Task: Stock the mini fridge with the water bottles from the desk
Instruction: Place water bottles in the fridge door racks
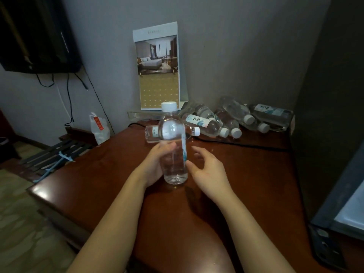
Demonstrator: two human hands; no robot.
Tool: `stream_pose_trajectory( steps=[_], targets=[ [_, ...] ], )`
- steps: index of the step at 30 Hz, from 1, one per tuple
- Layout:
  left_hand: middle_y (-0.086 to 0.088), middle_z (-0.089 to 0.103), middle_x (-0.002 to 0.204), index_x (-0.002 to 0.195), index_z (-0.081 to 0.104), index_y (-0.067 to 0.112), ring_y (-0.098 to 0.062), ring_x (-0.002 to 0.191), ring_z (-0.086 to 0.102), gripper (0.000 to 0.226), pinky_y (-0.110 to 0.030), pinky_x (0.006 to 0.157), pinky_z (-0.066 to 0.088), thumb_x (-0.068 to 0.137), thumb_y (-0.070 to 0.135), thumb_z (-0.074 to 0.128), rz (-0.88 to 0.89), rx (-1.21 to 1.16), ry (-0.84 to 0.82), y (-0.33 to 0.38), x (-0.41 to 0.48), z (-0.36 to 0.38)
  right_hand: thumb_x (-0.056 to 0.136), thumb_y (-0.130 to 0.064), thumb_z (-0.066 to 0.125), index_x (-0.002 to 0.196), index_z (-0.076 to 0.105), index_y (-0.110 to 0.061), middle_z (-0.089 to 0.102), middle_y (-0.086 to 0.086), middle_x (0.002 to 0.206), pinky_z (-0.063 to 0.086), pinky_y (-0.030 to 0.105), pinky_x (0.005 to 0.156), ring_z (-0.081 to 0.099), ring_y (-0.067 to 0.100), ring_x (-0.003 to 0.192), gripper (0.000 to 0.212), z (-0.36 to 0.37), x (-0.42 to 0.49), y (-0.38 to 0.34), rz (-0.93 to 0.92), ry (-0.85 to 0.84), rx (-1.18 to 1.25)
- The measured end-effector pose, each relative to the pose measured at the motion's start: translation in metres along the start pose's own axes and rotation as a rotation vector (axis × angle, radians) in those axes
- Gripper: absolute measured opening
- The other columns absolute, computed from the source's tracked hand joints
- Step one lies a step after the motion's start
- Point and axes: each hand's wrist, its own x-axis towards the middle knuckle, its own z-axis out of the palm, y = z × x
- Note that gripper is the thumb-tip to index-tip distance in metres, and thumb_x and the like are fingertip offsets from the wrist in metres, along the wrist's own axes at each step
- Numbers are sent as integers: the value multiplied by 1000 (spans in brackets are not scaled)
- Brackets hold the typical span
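Note:
A clear water bottle (173,146) with a white cap stands upright over the brown desk (110,174). My left hand (155,164) grips its lower half, fingers curled round it. My right hand (206,170) is beside the bottle on the right, fingers spread and loosely bent, the thumb tip close to the label; whether it touches is unclear. Behind it one bottle (151,133) lies on its side, and several more bottles (228,121) lie in a pile at the back right. The dark mini fridge (331,115) stands at the right, its door (344,213) partly open.
A standing card with a room photo (159,67) leans against the wall behind the bottles. A black cable (246,143) runs across the desk's back. A white bag (99,129) and a slatted rack (55,152) sit left of the desk. A wall television (35,34) hangs upper left.

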Motion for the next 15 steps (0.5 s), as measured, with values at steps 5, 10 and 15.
stream_pose_trajectory(
  steps=[5, 10, 15],
  targets=[
    [-8, 70, 101, 105, 69, 15, -23, 97, 66, 67, -36, 81, 55, 48, 47, 87, 35, -77, -104, -2, 1, -1, 84, -12, 66, 137, 38, -27, 59, -8, 120, 43, 24, 97, 56, 6, 110, 63, -1, -3, 2, -23, -191, 227],
    [-15, 62, 103, 112, 53, 4, -31, 97, 58, 45, -52, 96, 41, 80, 34, 62, 58, -113, 47, -1, -1, 8, 85, -4, 63, 127, 36, -28, 60, -4, 119, 48, 35, 98, 58, 5, 109, 55, -1, -2, 7, -27, -157, 370],
    [-14, 65, 88, 90, 64, 6, -30, 86, 62, 15, -42, 77, 52, 88, 14, 51, 100, -117, 134, 4, -4, 25, 69, -19, 79, 136, 27, -41, 44, -6, 122, 44, 23, 90, 46, 1, 103, 87, 0, -8, -5, -158, -125, 194]
  ],
)
